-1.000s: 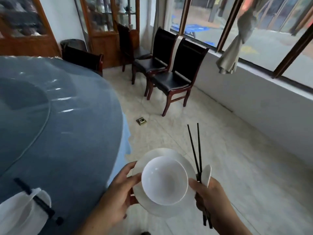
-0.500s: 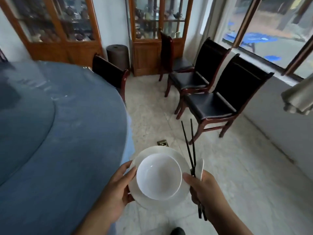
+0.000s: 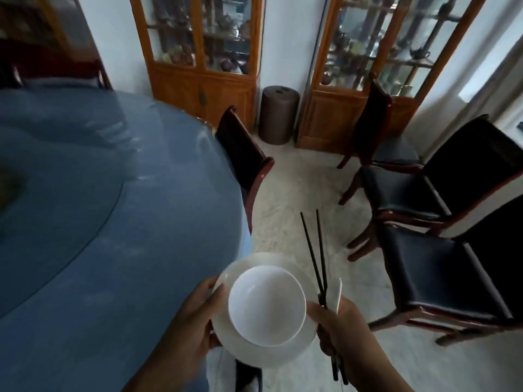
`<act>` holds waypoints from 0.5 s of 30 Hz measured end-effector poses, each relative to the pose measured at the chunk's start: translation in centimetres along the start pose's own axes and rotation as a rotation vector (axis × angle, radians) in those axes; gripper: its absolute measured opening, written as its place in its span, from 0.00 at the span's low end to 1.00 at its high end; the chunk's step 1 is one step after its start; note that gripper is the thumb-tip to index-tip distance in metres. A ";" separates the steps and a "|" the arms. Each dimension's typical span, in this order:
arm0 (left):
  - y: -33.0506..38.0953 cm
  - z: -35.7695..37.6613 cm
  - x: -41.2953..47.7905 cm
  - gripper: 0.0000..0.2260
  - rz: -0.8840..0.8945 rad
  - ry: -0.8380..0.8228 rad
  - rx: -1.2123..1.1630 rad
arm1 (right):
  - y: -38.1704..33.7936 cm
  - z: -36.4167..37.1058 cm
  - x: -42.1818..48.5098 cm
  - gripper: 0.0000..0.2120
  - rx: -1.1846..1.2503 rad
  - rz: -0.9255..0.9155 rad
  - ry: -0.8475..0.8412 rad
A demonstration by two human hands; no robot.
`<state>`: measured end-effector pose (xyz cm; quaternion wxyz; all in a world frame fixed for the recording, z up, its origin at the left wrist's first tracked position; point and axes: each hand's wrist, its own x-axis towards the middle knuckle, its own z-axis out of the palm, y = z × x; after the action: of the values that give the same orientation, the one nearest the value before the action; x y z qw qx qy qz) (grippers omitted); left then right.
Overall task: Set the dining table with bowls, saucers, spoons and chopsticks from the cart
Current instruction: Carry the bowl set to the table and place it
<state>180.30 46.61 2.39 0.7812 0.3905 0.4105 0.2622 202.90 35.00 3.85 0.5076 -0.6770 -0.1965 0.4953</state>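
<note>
I see the white bowl (image 3: 267, 304) sitting on the saucer (image 3: 271, 356), carried between both sets of fingers. My left hand (image 3: 195, 321) curls round the saucer's left rim, nearest the blue table (image 3: 113, 222). My right hand (image 3: 342, 332) thumbs the right rim, its fingers clamped on black chopsticks (image 3: 314, 250) and a white spoon (image 3: 336, 290) jutting forward.

White wall (image 3: 285, 38); left cabinet (image 3: 203, 66) and right cabinet (image 3: 376, 66), wooden, glass-fronted, stood against it; dark cylindrical bin (image 3: 278, 114) sat between them; floor (image 3: 297, 193) was pale marbled stone; black-seated chairs (image 3: 410, 193) lined the right; lone chair (image 3: 243, 154) stood just beside the round blue-clothed desk (image 3: 113, 222).
</note>
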 end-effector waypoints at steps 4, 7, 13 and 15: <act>5.0 1.7 8.5 0.15 0.057 0.085 -0.016 | -5.5 0.0 9.2 0.08 -0.033 -0.001 0.003; 9.1 2.6 14.3 0.15 0.070 0.139 -0.017 | -10.3 0.3 15.6 0.10 -0.079 -0.038 -0.034; 15.5 3.4 23.8 0.16 0.121 0.218 -0.050 | -18.3 0.9 27.6 0.11 -0.149 -0.059 -0.141; 17.1 3.6 26.8 0.14 0.136 0.277 -0.070 | -20.5 1.3 31.8 0.10 -0.193 -0.084 -0.186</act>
<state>195.93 74.27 6.11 0.7106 0.3501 0.4778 0.3797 220.37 68.42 6.99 0.4399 -0.6651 -0.3178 0.5130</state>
